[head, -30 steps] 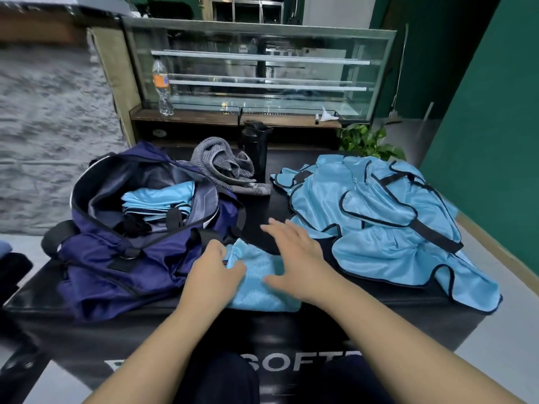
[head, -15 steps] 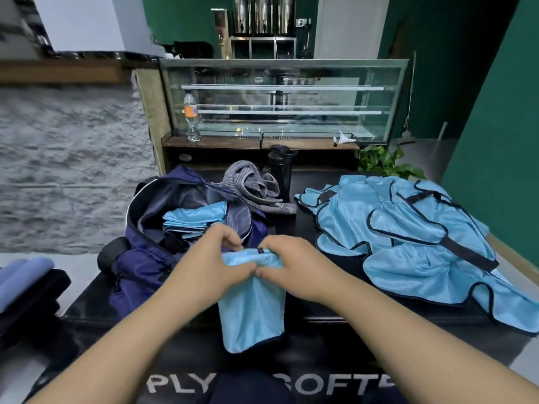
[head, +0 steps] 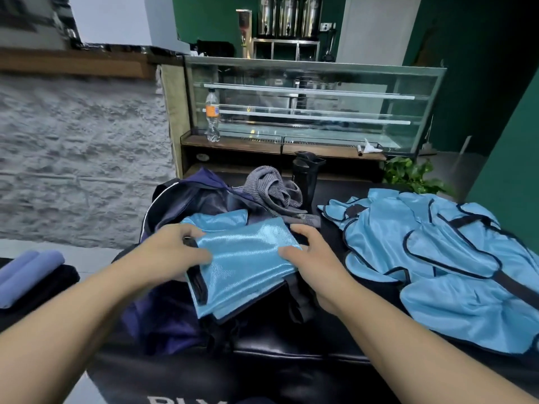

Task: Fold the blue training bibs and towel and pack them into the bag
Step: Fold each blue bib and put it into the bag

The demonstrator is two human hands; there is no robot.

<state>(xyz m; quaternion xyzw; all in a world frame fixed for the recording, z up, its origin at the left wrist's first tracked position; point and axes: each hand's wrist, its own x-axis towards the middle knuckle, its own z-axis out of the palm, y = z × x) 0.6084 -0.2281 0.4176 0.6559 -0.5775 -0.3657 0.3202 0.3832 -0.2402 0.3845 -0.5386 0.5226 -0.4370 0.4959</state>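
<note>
The folded bib (head: 248,263), shiny blue with dark trim, is held over the open mouth of the navy bag (head: 163,310), tilted with its near edge lower. Another folded blue bib (head: 218,221) already lies inside the bag just behind it. The left hand (head: 172,252) holds the bib's left edge, thumb on top of the cloth, a closed grip on it. The right hand (head: 315,266) takes the right edge, thumb pressed on top and fingers curled round the far corner, also gripping the bib. Both forearms reach in from below.

To the right, a loose pile of unfolded bibs (head: 437,258) sprawls on the black surface (head: 291,345). Behind the bag lie a grey knitted cloth (head: 271,185) and a black bottle (head: 306,179). Far left sits a rolled lilac cloth (head: 26,272).
</note>
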